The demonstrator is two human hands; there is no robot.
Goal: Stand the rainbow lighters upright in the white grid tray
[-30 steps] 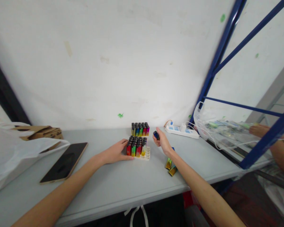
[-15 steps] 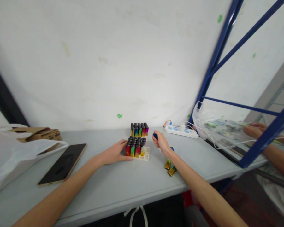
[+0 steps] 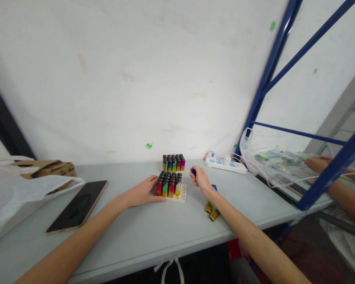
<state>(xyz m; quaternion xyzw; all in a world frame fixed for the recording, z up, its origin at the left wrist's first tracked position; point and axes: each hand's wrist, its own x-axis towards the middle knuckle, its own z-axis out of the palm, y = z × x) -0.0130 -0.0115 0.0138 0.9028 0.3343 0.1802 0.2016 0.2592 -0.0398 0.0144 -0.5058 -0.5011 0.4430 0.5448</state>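
Observation:
Several coloured lighters (image 3: 168, 185) with black tops stand upright in a white tray (image 3: 182, 195) on the table. Empty slots show along the tray's right side. My left hand (image 3: 146, 192) grips the tray from the left, its thumb along the front and its fingers partly hidden behind. To the right of the tray, my right hand (image 3: 200, 179) is closed around a blue lighter (image 3: 193, 171), held above the tabletop. Under my right wrist lie a few loose lighters (image 3: 214, 215) with gold ends, partly covered by the forearm.
Behind the tray stands a second block of lighters (image 3: 173, 163) near the wall. A power strip (image 3: 226, 165) with cables lies at the back right. A phone (image 3: 78, 205), a white plastic bag (image 3: 14, 193) and cardboard (image 3: 57, 167) are left. Beyond the blue frame (image 3: 260, 85), another person's arms (image 3: 346, 197) show.
Both hands keep nearly the same place and grip. The whole view has shifted very slightly.

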